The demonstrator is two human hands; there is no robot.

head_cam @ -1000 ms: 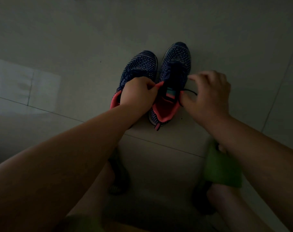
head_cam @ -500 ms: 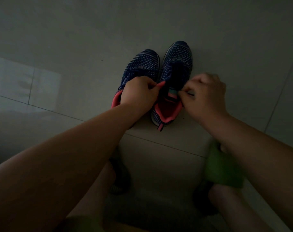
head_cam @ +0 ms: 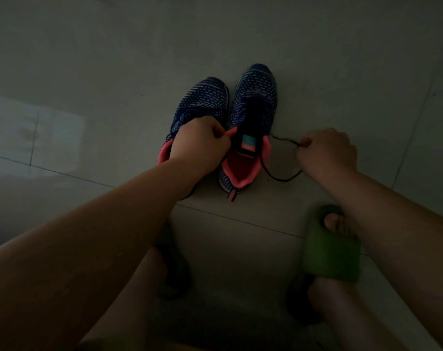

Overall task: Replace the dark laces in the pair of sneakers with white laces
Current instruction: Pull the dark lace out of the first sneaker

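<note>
Two dark blue knit sneakers with pink collars stand side by side on the floor, toes pointing away. My left hand (head_cam: 198,144) covers the heel part of the left sneaker (head_cam: 202,102) and pinches the pink collar edge of the right sneaker (head_cam: 253,117). My right hand (head_cam: 325,150) is out to the right of that sneaker, gripping a dark lace (head_cam: 278,173). The lace runs from the sneaker's right side in a loose loop over the floor to my fingers. No white laces are in view.
The floor (head_cam: 114,59) is pale tile with grout lines, dimly lit. My right foot in a green slipper (head_cam: 331,252) is near the bottom right; a dark slipper (head_cam: 174,272) on my other foot sits bottom centre, below my left forearm.
My right hand has moved from the right sneaker's tongue out to the right, drawing the dark lace out into a loop. My left hand has stayed on the collar.
</note>
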